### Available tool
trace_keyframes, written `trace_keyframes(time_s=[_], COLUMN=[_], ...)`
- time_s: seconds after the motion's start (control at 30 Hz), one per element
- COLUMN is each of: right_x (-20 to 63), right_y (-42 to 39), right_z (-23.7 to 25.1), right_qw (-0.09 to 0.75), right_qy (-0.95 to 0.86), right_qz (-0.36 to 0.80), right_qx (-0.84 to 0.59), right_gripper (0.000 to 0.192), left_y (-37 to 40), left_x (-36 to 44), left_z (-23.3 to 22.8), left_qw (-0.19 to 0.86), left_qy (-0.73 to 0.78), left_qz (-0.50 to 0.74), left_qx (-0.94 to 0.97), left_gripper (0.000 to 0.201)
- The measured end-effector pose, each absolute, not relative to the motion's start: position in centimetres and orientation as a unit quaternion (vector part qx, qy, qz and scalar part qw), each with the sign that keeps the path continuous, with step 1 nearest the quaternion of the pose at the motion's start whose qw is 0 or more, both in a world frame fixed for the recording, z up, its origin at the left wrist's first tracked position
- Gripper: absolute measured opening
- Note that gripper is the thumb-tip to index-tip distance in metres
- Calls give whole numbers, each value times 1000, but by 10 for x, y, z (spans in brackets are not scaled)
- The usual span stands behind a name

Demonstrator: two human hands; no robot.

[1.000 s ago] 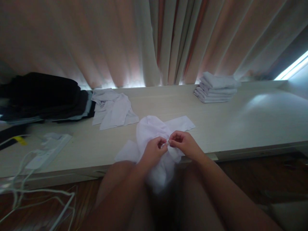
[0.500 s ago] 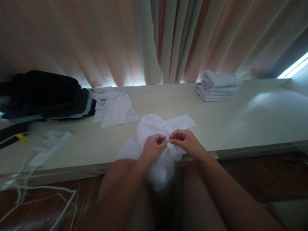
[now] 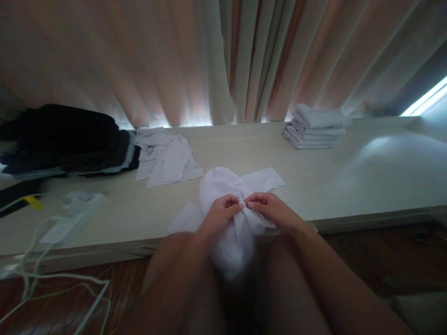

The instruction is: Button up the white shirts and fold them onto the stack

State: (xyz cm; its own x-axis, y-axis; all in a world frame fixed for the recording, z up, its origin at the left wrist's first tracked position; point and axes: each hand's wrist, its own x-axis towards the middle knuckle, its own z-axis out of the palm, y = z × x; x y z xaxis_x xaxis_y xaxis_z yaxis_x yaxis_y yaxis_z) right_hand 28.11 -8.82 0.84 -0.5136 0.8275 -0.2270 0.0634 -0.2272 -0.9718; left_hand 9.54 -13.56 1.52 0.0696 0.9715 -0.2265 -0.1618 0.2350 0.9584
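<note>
Both my left hand (image 3: 220, 215) and right hand (image 3: 270, 211) pinch the white garment (image 3: 223, 186) at lower centre, fingertips together; it trails toward me over the table (image 3: 349, 177) edge.

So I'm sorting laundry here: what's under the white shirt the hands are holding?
The pale table lies under the white shirt; its lower part hangs over the edge. Anything beneath the cloth is hidden.

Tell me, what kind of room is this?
Probably a bedroom or hotel room: long pinkish pleated curtains behind a pale wooden ledge, which bears a stack of folded white cloths and dark folded clothes.
</note>
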Motion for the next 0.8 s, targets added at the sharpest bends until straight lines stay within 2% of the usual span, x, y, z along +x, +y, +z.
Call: trace_keyframes(time_s=[0.3, 0.5, 0.8], right_x=[279, 273, 261], right_y=[-93, -95, -99], right_z=[13, 17, 24], right_qw=[217, 192, 202], right_qy=[-606, -614, -605], right_qz=[667, 666, 664], right_qx=[-376, -379, -390], right_gripper=[26, 28, 19], left_y=[-144, -149, -156], left_x=[88, 79, 73], left_z=[18, 20, 23], left_qw=[691, 669, 665], left_qy=[449, 486, 480], left_qz=[458, 419, 470], left_qx=[333, 374, 327], left_gripper=[32, 36, 32])
